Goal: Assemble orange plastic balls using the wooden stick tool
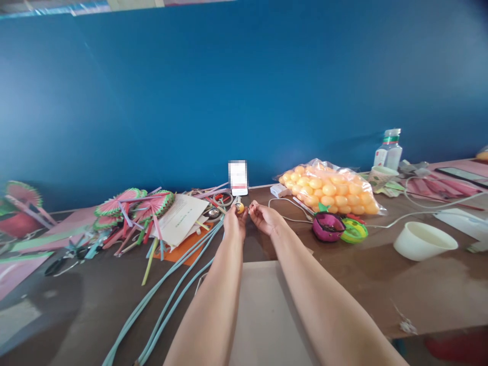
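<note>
Both arms reach forward over the brown table. My left hand (235, 221) is closed on a small yellow round piece (240, 207), whose details are too small to make out. Close beside it, my right hand (263, 215) has its thumb and fingertips pinched together; anything between them is too small to name. Just beyond the hands a phone (239, 178) with a lit, blurred screen stands upright near the blue wall. A purple cup-like container (328, 226) with dark contents and a lime-green one (354, 230) sit to the right of my right hand.
A clear bag of orange balls (331, 188) lies at the back right, near a white bowl (424, 241) and a bottle (389, 148). Pale blue cords (173, 284), pink paper fans (152, 206) and papers (179, 218) cover the left. A white cable (396, 217) crosses the right.
</note>
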